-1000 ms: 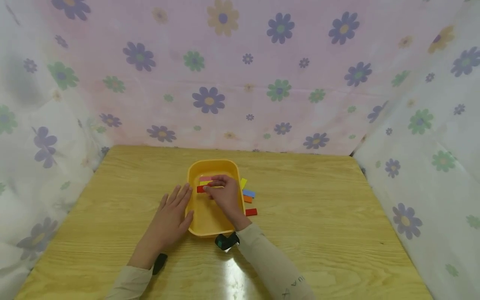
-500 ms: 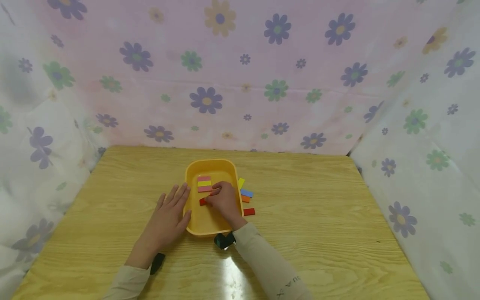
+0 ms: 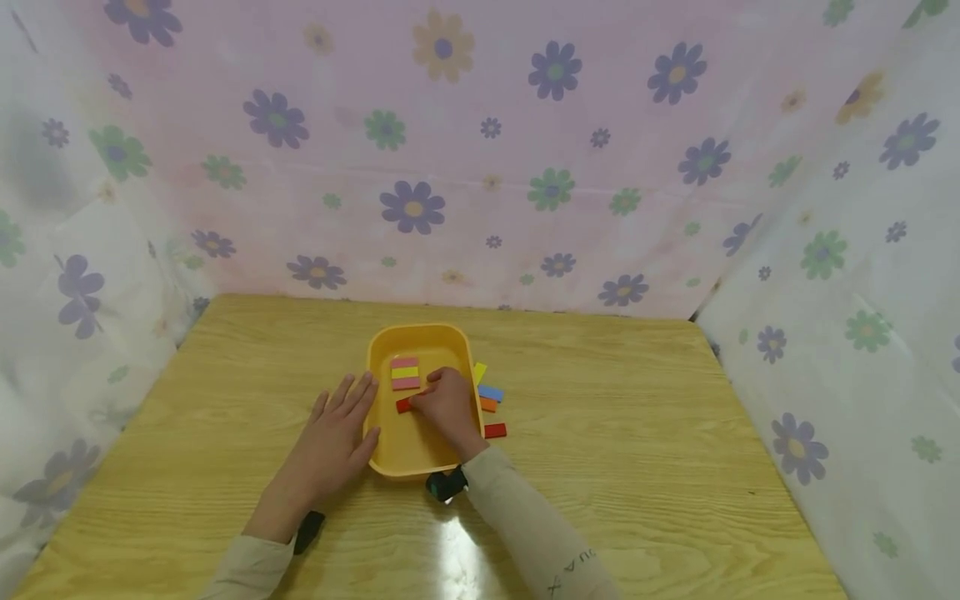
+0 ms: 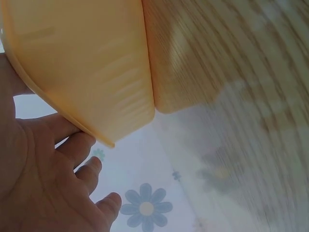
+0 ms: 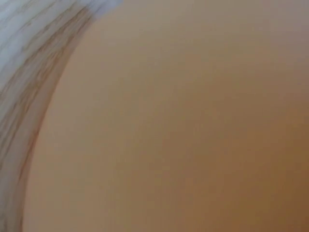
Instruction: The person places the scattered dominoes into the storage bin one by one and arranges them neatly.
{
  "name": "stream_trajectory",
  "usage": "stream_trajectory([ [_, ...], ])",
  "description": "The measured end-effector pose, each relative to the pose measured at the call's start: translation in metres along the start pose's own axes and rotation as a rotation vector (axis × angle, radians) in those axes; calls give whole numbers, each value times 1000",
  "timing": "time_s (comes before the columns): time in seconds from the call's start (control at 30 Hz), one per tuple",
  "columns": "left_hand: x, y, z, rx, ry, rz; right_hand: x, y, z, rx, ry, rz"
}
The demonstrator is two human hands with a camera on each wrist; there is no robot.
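Inside a yellow plastic tray, my right hand pinches a small red block between thumb and fingers, low near the tray floor. Part of that block is hidden by the fingertips. Just beyond it, two pink blocks with a yellow block between them lie side by side. My left hand rests along the tray's left rim with its fingers extended. In the left wrist view the left fingers touch the rim from outside. The tray's blurred wall fills most of the right wrist view.
On the wooden table, right beside the tray, lie a yellow block, a blue block, an orange block and another red block. Flowered cloth walls in the table at the back and sides.
My right hand has brought the red block nearer to me, away from the pink and yellow blocks, which now show fully. My left hand stays at the rim.
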State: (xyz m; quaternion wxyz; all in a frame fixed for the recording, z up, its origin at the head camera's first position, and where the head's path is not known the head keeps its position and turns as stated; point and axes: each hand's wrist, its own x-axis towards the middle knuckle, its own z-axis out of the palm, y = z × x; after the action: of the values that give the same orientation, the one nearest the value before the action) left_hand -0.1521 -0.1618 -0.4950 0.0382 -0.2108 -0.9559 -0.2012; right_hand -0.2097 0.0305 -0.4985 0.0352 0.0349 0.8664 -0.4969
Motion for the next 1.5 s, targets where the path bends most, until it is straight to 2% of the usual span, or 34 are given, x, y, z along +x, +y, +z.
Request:
stream_trajectory([
  [0.43, 1, 4, -4, 8, -24, -18, 3, 1, 4, -163, 29, -62],
  [0.57, 1, 4, -4, 13, -24, -26, 4, 0, 6, -202, 30, -51],
  [1.13, 0, 5, -5, 17, -14, -12, 2, 3, 4, -169, -49, -44],
  [1.5, 0, 5, -4, 14, -8, -10, 1, 1, 7, -216, -32, -66],
])
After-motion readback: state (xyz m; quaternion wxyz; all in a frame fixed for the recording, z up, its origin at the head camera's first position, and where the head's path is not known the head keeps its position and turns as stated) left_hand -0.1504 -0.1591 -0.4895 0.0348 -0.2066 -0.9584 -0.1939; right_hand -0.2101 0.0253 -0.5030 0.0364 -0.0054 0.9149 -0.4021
